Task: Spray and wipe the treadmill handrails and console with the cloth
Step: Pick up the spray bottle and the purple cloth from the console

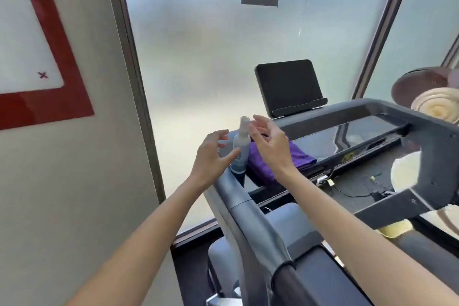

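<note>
- Head view looks down two bare forearms at the front corner of a treadmill, with frosted glass behind it.
- A small spray bottle (240, 149) stands upright on the near left corner of the console deck (347, 136), its clear cap at the top and a blue label low on the body.
- A purple cloth (301, 156) lies folded on the deck just to the right of the bottle, partly hidden behind the right wrist.
- The left hand (211, 156) hovers with fingers spread and loosely bent, thumb close to the bottle's body; whether it touches is unclear, and nothing is gripped.
- The right hand (270, 141) is likewise spread, fingertips near the cap, holding nothing.
- The left handrail (250, 218) curves down toward the viewer; the dark console screen (288, 84) stands tilted at the far edge.
- Neither rail nor console looks wiped yet, so the task seems to be at its start.
- Judged by its size, the bottle should be light, rigid and smooth, and top-heavy enough to tip; a grip round the mid-body is safest, one finger left free for the nozzle once the cap is off.
- The cloth looks soft and limp; bunching it in the palm would suit wiping.
</note>
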`<state>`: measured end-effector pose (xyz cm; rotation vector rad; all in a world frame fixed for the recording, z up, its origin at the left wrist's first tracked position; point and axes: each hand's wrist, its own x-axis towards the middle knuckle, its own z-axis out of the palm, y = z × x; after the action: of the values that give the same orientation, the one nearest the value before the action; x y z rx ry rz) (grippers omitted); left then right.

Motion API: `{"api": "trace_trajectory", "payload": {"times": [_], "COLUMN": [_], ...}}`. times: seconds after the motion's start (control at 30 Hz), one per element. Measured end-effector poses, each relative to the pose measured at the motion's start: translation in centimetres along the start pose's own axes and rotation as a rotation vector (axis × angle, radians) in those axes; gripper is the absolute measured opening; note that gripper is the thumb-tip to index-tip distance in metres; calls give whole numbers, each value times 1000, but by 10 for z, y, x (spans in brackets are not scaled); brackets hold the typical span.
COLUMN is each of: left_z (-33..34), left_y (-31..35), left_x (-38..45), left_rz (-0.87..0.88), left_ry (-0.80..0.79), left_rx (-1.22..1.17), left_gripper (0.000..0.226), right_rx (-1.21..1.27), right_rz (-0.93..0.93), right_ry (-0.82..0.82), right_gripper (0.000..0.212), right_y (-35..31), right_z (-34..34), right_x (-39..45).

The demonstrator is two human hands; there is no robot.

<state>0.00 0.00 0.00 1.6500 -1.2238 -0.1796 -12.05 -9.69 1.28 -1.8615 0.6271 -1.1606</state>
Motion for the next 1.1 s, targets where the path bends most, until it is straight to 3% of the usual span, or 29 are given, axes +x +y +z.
{"api": "trace_trajectory", "payload": {"times": [0.27,0.53,1.1], "left_z": [3,5,6], "left_y": [-10,-22,-30], "left_x": [33,41,44], "left_rz": [-27,29,77], "left_ry": [-209,-260,-234], "left_rx": [-193,-288,-327], "left_gripper": [38,30,27], "right_rx": [346,621,664], "right_rz": [58,132,109], "right_ry": [-145,-118,-120], "right_gripper": [20,25,33], "right_y": [9,15,5], "right_z": [14,33,43], "right_x": [17,15,21]}}
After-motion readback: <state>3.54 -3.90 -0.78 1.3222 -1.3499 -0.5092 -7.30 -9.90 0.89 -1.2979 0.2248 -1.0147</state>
